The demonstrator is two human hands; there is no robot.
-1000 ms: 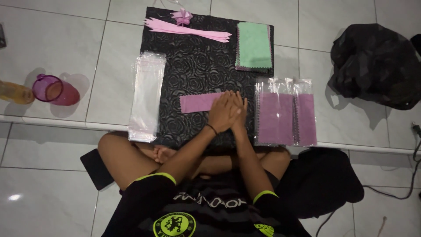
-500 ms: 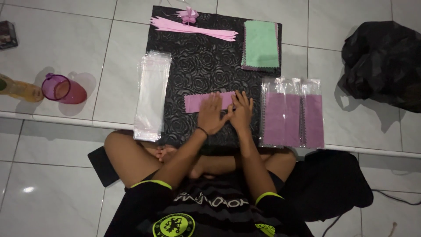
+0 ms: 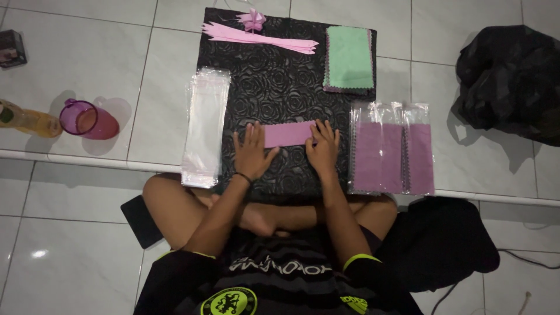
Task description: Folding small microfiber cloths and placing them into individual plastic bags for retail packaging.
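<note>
A folded pink cloth strip (image 3: 287, 134) lies flat on a black rose-embossed mat (image 3: 280, 87). My left hand (image 3: 252, 153) presses its left end with fingers spread. My right hand (image 3: 322, 147) rests flat on its right end. Beside my right hand lie several pink cloths sealed in clear bags (image 3: 392, 149). A stack of empty clear plastic bags (image 3: 205, 125) lies left of my left hand, overlapping the mat's edge.
A stack of green cloths (image 3: 349, 58) and pink ribbon strips with a bow (image 3: 259, 36) sit at the mat's far end. A purple cup (image 3: 88, 120) and a bottle (image 3: 26, 118) stand at the left. A black bag (image 3: 507, 81) lies right. A dark phone (image 3: 142, 220) lies by my knee.
My hands were pressed together over the mat, then moved apart and came down flat on the two ends of the pink cloth strip.
</note>
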